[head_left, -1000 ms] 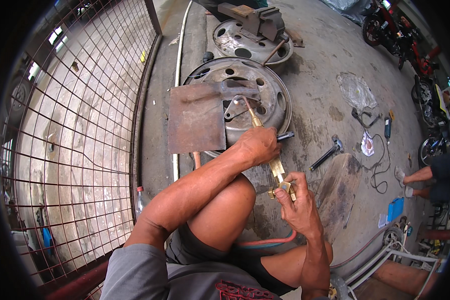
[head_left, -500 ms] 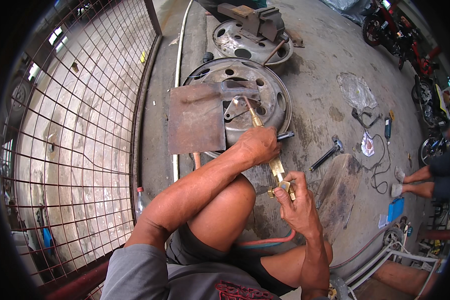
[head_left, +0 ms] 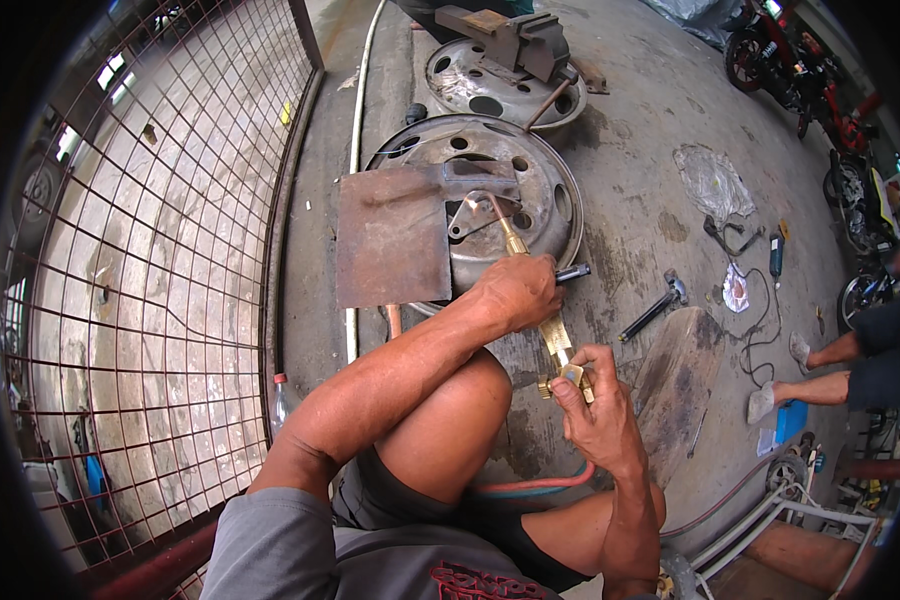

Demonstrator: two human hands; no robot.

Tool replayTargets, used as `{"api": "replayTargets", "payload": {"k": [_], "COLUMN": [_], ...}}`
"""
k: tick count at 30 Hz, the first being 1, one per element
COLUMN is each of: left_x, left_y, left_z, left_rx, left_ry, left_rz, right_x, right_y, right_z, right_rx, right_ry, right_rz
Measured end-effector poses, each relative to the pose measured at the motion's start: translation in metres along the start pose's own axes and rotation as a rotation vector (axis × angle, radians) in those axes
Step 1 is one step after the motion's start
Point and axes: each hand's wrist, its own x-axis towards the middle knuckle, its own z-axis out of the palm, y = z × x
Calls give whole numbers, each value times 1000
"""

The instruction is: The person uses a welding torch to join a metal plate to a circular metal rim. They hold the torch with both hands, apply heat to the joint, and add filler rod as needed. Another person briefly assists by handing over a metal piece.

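Note:
A brass gas torch (head_left: 554,333) slants up from my lap, its copper tip close above a small metal bracket (head_left: 475,215). A bright spot shows on the bracket near the tip. My left hand (head_left: 515,290) is closed round the torch's front part, and a dark cylinder (head_left: 573,273) sticks out from under it. My right hand (head_left: 595,405) grips the rear end by the valve knobs, thumb and fingers bent. The bracket rests over a steel wheel rim (head_left: 560,235), beside a rusty metal plate (head_left: 395,250). Red and blue hoses (head_left: 540,483) run below my right hand.
Behind lies another wheel rim (head_left: 450,75) bearing a vise (head_left: 530,45). At right are a hammer (head_left: 655,305), a wooden board (head_left: 678,375), a corded tool (head_left: 776,255) and another person's feet (head_left: 770,395). A wire mesh fence (head_left: 170,270) stands left, near a bottle (head_left: 280,400).
The other person at right has stepped, with one foot now nearer to me beside the blue box. My hands and the torch have barely moved.

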Motion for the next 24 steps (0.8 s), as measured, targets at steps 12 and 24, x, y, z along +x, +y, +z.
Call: {"api": "replayTargets", "payload": {"k": [12,24], "left_x": [-1,1], "left_y": [-1,-1], "left_z": [-1,0], "left_rx": [21,-1], "left_ry": [26,20], "left_rz": [5,3], "right_x": [2,2], "right_y": [0,2], "right_z": [1,2], "right_rx": [5,21], "right_ry": [1,9], "right_rz": [-27,-9]}}
